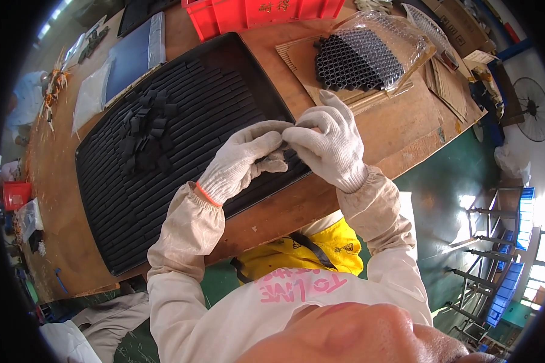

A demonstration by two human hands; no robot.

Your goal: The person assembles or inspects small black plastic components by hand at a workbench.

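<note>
My left hand (243,154) and my right hand (330,140), both in white knit gloves, meet above the near right part of a large black tray (257,60). The fingertips of both hands are pinched together. Whatever they hold, if anything, is hidden between the gloves. Rows of small black rectangular blocks (209,100) fill most of the tray. On top of them, left of my hands, lies a loose heap of similar blocks (145,127). The tray's far right strip shows bare.
Beyond the tray stands a red plastic crate (224,17). To the right, black round-celled pieces (351,60) lie under clear plastic on cardboard (300,60). A blue flat panel (136,51) lies at the far left. The wooden table's (266,218) near edge runs before me.
</note>
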